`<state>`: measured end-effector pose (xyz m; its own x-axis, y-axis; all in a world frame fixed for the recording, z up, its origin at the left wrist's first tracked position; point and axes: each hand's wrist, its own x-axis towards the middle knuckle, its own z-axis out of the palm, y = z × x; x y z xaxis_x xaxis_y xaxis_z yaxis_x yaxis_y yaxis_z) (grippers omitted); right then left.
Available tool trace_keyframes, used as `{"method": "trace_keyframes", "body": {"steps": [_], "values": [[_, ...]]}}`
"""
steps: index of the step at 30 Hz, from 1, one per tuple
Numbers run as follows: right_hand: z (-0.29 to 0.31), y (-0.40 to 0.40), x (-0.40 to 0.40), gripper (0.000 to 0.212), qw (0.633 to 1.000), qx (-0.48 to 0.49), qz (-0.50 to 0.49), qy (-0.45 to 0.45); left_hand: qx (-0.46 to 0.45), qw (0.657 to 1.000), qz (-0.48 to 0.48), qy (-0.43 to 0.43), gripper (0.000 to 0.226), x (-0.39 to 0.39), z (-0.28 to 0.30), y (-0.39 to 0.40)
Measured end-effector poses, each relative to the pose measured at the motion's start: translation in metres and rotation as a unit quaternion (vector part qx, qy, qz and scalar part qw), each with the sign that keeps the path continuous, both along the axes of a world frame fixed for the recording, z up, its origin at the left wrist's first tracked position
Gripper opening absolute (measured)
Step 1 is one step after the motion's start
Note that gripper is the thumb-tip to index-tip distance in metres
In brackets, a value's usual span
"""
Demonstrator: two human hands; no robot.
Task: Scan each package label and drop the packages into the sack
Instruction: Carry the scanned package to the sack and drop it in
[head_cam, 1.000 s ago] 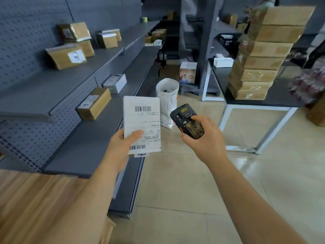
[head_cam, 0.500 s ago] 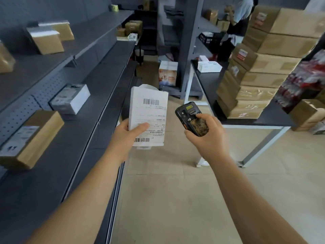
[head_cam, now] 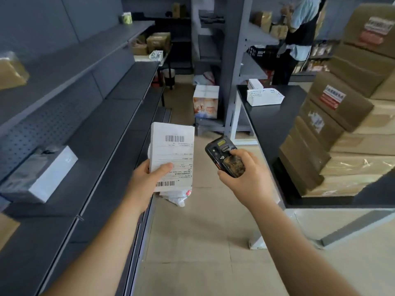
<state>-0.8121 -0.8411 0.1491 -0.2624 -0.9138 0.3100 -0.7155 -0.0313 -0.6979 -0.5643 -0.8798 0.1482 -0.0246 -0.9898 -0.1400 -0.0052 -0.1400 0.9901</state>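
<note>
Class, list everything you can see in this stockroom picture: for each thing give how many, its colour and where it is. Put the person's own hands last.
package: one, white, barcoded label facing up, held over the aisle
scanner: one, black handheld, right of the package
sack: one, white, on the floor, mostly hidden behind the package
shelving: dark grey tiers, along the left
wrapped box: one, white and grey, on a left shelf
table: one, black top, white legs, on the right
cardboard boxes: brown stack on the table; count unclear
basket: one, white, on the table's far end
printed carton: one, white and orange, on the floor beyond
other person: one, in the background
left hand: holds the package
right hand: grips the scanner
</note>
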Motion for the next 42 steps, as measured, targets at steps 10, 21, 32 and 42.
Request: {"method": "trace_keyframes", "body": {"steps": [10, 21, 32, 42], "values": [[-0.034, -0.218, 0.025, 0.054, 0.996, 0.038, 0.067, -0.040, 0.058, 0.993, 0.107, 0.001, 0.027, 0.046, -0.043, -0.186], [-0.100, -0.421, 0.062, 0.058, 0.994, 0.098, 0.048, 0.004, 0.127, 0.989, 0.071, -0.012, 0.030, 0.068, -0.113, -0.415], [-0.188, -0.546, 0.037, 0.056, 0.982, 0.182, 0.051, -0.004, 0.264, 0.963, -0.007, -0.058, 0.031, 0.050, -0.201, -0.544], [-0.284, -0.609, 0.029, 0.056, 0.964, 0.249, 0.084, -0.023, 0.310, 0.911, -0.071, -0.262, 0.064, 0.038, -0.294, -0.612]]}}
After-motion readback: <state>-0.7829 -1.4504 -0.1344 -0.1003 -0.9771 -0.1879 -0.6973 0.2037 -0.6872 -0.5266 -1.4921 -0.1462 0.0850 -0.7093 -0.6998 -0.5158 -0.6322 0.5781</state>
